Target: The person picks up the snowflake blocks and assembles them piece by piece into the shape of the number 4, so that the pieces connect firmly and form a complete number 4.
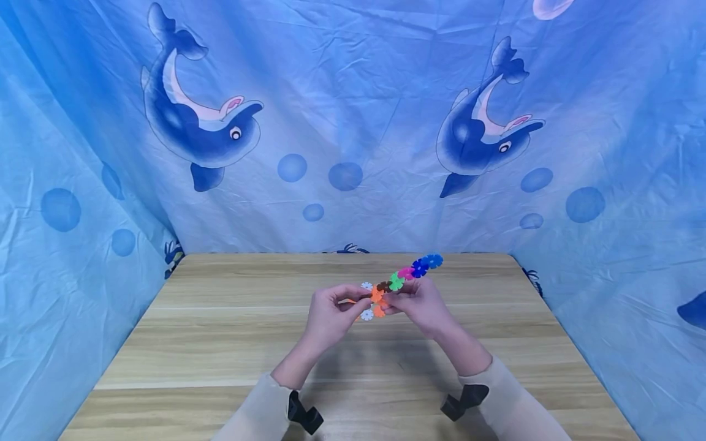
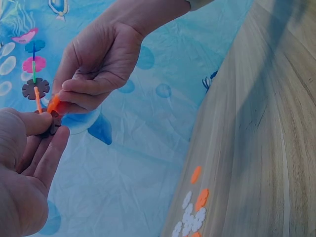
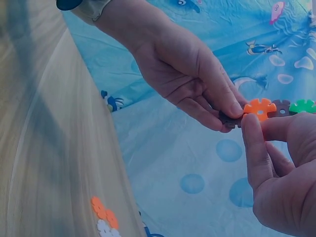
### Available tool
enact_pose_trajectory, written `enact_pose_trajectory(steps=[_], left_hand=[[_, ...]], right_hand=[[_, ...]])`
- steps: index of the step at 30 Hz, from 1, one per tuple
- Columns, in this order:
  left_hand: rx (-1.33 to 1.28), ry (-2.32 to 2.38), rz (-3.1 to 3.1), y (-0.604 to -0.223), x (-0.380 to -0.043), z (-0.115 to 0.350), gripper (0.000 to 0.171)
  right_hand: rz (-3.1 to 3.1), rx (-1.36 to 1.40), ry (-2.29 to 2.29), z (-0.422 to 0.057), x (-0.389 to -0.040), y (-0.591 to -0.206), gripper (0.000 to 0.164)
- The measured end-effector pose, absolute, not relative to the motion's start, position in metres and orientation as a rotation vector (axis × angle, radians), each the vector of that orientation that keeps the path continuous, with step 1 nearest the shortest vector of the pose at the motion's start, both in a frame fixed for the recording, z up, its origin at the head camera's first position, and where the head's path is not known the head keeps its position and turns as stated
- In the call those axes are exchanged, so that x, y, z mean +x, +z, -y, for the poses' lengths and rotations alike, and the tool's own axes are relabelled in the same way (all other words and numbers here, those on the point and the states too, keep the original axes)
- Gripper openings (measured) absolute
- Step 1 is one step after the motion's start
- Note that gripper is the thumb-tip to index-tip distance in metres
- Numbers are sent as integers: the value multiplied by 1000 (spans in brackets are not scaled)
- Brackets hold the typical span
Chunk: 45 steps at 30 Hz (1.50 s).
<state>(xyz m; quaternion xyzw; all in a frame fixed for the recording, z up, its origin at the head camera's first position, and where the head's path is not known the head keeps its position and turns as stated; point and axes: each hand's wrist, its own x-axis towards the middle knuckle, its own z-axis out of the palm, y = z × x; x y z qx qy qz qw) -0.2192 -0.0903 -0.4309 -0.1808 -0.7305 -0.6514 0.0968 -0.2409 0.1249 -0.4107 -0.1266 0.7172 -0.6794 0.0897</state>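
1. The head view shows the whole chain (image 1: pixel 396 282) of flower-shaped plastic pieces, held above the table (image 1: pixel 220 343) between both hands. It slants up toward the right: orange, brown, green, pink, dark blue, lighter blue.
2. The left hand (image 1: pixel 333 315) has thumb and fingers closed on the brown end piece (image 3: pixel 231 120), which the right wrist view shows beside the orange piece (image 3: pixel 260 109).
3. The right hand (image 1: pixel 421 306) pinches orange plastic at the joint; the fingers hide whether it is one piece or two.
4. The left wrist view shows some links edge-on, each turned crosswise to its neighbours; the pieces have notched, petal-like rims.
5. That view also shows more of the loose white pieces (image 2: pixel 199 217) and orange pieces (image 2: pixel 202 199) on the table, partly hidden behind the hands in the head view.
6. Only the head view shows both big dolphins (image 1: pixel 201 122) printed on the cloth (image 1: pixel 353 79).
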Motion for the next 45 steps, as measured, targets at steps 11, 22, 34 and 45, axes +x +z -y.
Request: enact_pose_trajectory(steps=[11, 22, 34, 45], left_hand=[[-565, -1832, 2179, -432, -220, 91, 14], [-530, -1980, 2162, -422, -223, 97, 15], [-438, -2137, 2031, -413, -228, 111, 21], [-433, -2132, 2052, -411, -226, 112, 24]], right_hand=[[-2099, -334, -2034, -121, -241, -409, 22], [-2117, -452, -1987, -131, -247, -407, 26], [-2784, -717, -1269, -142, -267, -454, 18], [-2984, -953, -792, -126, -278, -500, 25]])
